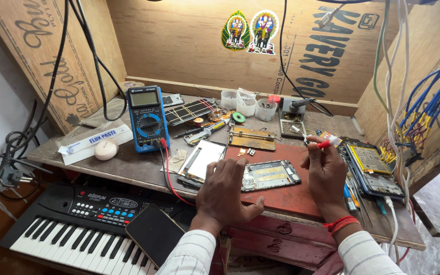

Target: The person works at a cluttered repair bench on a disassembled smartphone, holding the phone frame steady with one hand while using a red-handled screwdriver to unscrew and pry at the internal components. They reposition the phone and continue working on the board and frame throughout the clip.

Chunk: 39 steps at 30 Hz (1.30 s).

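Note:
My left hand (226, 192) lies flat, fingers spread, on the red mat (286, 196), its fingertips touching the left end of an opened phone frame (270, 175). Beside it, to the left, lies a detached phone screen (201, 161). My right hand (326, 175) is raised at the right of the frame, its fingers closed on a small red-handled tool (323, 144) with a white tip. A red thread is tied round my right wrist.
A blue multimeter (146, 118) with red lead stands at the left, by a white flux paste box (95, 142). A metal jig (252, 138), small white cups (246, 106), a soldering stand (292, 116) behind. Another opened phone (374, 169) at right. Keyboard (72, 224) with a dark phone (154, 234) below.

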Motion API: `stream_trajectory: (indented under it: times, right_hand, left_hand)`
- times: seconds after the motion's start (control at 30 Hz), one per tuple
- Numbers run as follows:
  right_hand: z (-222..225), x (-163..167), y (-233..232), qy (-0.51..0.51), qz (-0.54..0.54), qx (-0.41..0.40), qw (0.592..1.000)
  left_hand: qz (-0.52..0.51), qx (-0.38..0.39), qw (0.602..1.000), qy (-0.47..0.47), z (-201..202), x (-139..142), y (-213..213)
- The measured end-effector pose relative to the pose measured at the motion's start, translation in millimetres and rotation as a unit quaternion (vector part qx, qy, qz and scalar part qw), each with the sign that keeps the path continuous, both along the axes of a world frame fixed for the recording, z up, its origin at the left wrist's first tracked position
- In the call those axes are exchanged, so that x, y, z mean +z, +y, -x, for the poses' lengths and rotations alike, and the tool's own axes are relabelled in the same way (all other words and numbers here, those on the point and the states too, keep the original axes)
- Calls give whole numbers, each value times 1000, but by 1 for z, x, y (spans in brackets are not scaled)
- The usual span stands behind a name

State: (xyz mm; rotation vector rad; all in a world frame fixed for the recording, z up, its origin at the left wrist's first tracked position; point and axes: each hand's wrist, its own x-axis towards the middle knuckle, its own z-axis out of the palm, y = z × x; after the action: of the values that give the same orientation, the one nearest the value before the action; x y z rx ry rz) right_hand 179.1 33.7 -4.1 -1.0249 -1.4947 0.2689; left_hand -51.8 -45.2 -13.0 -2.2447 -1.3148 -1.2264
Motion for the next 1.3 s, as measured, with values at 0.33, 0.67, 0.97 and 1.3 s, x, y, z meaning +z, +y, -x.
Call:
stream_trajectory:
  times: [0.33,0.67,0.97,1.3]
  right_hand:
    - [-5,-10,8,73,17,-6,997]
    - [-3,-6,-1,1,21,-41,999]
    - [-10,-16,6,-24,49,-75,996]
    - [-9,-10,0,10,32,-103,994]
  left_hand:
    - [1,3,1000,14,0,-5,2]
    - [26,1,1000,-17,1,-2,0]
    - [61,-3,998,-29,-2,0,4]
    - [14,6,999,46,-3,7,8]
